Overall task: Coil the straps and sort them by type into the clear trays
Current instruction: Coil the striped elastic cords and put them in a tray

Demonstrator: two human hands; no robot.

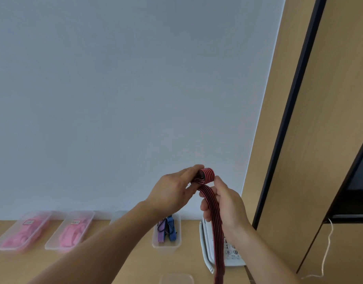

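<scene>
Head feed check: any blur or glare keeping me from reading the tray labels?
Head view: the far-left tray and the next tray are blurred, labels unreadable; the red-black strap coil, held by left hand and right hand, is sharp; lighting is even, no glare; the cabinet edge leans, likely wide-angle distortion.

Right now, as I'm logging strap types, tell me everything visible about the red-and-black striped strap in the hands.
The striped strap is a flat, woven-looking band with red and black lengthwise stripes. Its upper end is rolled into a small tight coil, pinched by the left hand. The right hand grips the loose length just below; the rest hangs straight down past the picture's bottom edge.
</scene>
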